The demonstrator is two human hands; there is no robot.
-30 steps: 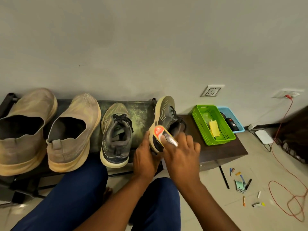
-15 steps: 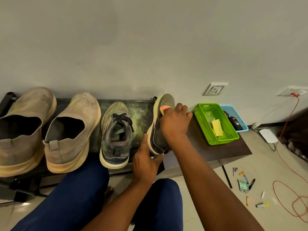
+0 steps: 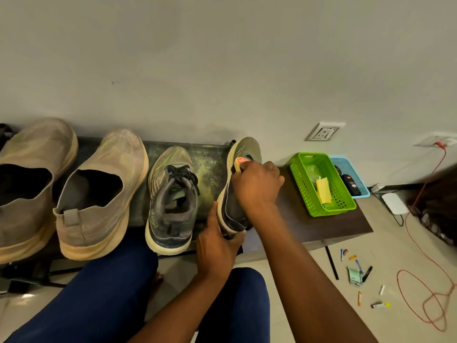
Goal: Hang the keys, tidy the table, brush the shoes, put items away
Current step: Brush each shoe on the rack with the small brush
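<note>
Dark bench [image 3: 212, 164]: four shoes; table [image 3: 321, 226]: green basket [image 3: 321, 184], blue basket [image 3: 352, 169].

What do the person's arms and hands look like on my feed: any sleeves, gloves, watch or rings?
Both forearms are bare right down to the frame's lower edge, so no sleeves show. The left hand and the right hand wear no gloves, and neither wrist carries a watch or band. No rings show on the visible fingers. The only clothing in view is dark blue trousers over the knees.

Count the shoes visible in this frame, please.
4. Two tan slip-ons, far left and beside it; a grey laced sneaker standing mid-bench; its mate tipped on its side, held by both hands. None appear hidden.
</note>
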